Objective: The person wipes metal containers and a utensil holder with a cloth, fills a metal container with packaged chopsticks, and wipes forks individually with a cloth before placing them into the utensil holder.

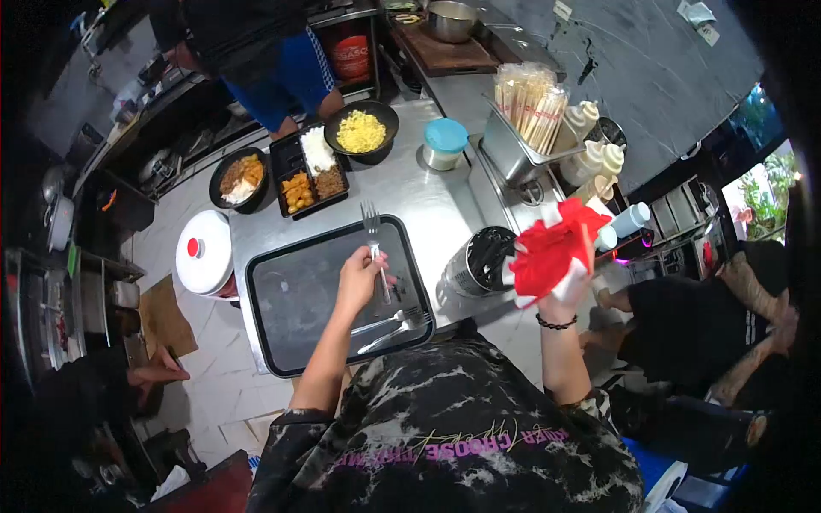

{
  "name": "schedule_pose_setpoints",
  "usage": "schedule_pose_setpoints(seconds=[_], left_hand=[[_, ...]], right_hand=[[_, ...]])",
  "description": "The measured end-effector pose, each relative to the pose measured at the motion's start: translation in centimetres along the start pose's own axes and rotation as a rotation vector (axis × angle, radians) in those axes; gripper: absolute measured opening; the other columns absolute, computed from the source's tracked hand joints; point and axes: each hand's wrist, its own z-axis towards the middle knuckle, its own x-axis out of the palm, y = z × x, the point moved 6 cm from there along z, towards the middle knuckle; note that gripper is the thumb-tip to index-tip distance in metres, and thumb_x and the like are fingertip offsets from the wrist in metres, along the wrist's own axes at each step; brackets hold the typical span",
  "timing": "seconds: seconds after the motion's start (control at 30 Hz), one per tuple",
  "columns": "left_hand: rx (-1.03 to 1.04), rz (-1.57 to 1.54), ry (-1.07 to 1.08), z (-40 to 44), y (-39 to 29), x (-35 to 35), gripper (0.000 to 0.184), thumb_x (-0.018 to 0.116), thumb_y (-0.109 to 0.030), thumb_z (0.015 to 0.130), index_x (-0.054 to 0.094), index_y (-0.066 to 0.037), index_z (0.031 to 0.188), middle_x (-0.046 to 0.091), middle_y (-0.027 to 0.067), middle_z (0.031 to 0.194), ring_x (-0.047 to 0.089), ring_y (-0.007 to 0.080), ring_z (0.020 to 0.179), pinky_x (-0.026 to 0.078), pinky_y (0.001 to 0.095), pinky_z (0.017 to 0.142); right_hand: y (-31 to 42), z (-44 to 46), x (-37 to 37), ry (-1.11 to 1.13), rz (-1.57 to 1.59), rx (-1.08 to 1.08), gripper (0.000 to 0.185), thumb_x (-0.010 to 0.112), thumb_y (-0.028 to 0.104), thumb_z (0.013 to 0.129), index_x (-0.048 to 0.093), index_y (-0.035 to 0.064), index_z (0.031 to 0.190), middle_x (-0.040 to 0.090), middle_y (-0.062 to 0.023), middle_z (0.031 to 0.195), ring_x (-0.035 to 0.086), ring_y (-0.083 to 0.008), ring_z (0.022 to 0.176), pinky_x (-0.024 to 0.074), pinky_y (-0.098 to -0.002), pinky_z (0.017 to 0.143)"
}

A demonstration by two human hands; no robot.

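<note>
My left hand (361,280) is closed around the handle of a metal fork (371,224), its tines pointing away from me. It is over a dark tray (295,299) with a raised black rim. Near the tray's right side lie several pieces of metal cutlery (395,322), at least one of them a fork. Raised at the right, my right hand (571,289) grips a bunched red and white cloth (552,250), which hides most of its fingers. Between the two hands stands a metal cylinder (463,275) filled with dark utensils.
Behind the tray are a bowl of yellow food (361,132), a compartment box (295,167) and another food bowl (243,179). A blue-lidded tub (445,141), a metal bin of wrapped chopsticks (522,141) and squeeze bottles (590,162) stand right. Other people are around the counter.
</note>
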Motion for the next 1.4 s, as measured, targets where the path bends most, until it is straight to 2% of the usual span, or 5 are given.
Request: schedule_pose_setpoints(seconds=[0.1,0.2,0.4,0.87,1.4], left_hand=[[0.097,0.134,0.094,-5.4,-6.7,2.4,0.018,0.049,-0.013,0.092,0.052,0.001,0.104,0.061,0.0129,0.073,0.065,0.019,0.069,0.051,0.033,0.058],[0.451,0.511,-0.011,-9.8,-10.3,6.6,0.018,0.044,-0.005,0.088,0.042,0.005,0.103,0.058,0.0317,0.075,0.056,0.0491,0.074,0.042,0.0578,0.066],[0.394,0.619,-0.039,-8.4,-8.7,7.4,0.014,0.044,-0.007,0.091,0.04,0.0,0.103,0.057,0.0314,0.072,0.056,0.0494,0.072,0.041,0.0574,0.06],[0.39,0.738,0.029,-8.3,-15.6,8.8,0.011,0.045,-0.011,0.093,0.045,-0.002,0.099,0.058,0.0278,0.071,0.057,0.0468,0.07,0.043,0.0525,0.059],[0.945,2.003,0.888,-1.3,-10.6,25.2,0.015,0.056,-0.02,0.079,0.07,-0.016,0.074,0.066,0.0028,0.079,0.059,0.0181,0.09,0.041,0.0369,0.082]], right_hand=[[-1.5,0.3,7.8,0.171,-0.355,0.068,0.057,0.063,0.037,0.08,0.046,0.0045,0.124,0.056,-0.0128,0.114,0.062,-0.0275,0.093,0.0539,-0.0376,0.072],[-5.0,-0.1,15.3,0.648,-1.488,-1.035,0.032,0.07,0.025,0.066,0.062,0.0062,0.09,0.062,-0.0117,0.083,0.062,-0.0221,0.069,0.0478,-0.0304,0.058],[-7.2,2.5,11.7,0.493,-1.267,-1.081,0.024,0.069,0.019,0.059,0.048,0.0121,0.049,0.045,-0.0034,0.048,0.049,-0.0226,0.043,0.0357,-0.0333,0.045],[8.1,10.9,-1.2,-0.259,-0.971,-0.684,0.027,0.056,0.024,0.091,0.067,0.0007,0.081,0.063,-0.0025,0.063,0.056,-0.0087,0.053,0.0443,-0.0252,0.048],[13.0,4.0,-14.4,-0.388,-1.05,-0.591,0.024,0.055,0.018,0.088,0.062,-0.0028,0.077,0.058,-0.0038,0.064,0.051,-0.0111,0.058,0.0391,-0.0268,0.055]])
